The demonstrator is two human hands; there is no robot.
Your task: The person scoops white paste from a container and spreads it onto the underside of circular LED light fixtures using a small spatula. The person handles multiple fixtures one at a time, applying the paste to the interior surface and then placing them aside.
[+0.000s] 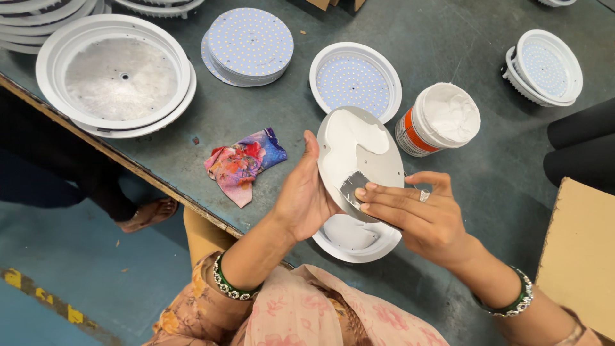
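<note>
left hand cupped under the edge of a round metal disc, tilted up just above a white lamp housing at the table's near edge; right hand with fingers pressed together flat on a small scraper, dragging white paste over the disc face. spreading step, by the look of it, only partly covered. next calls for even strokes toward the bare rim, perhaps more from the open paste tub beyond.
</note>
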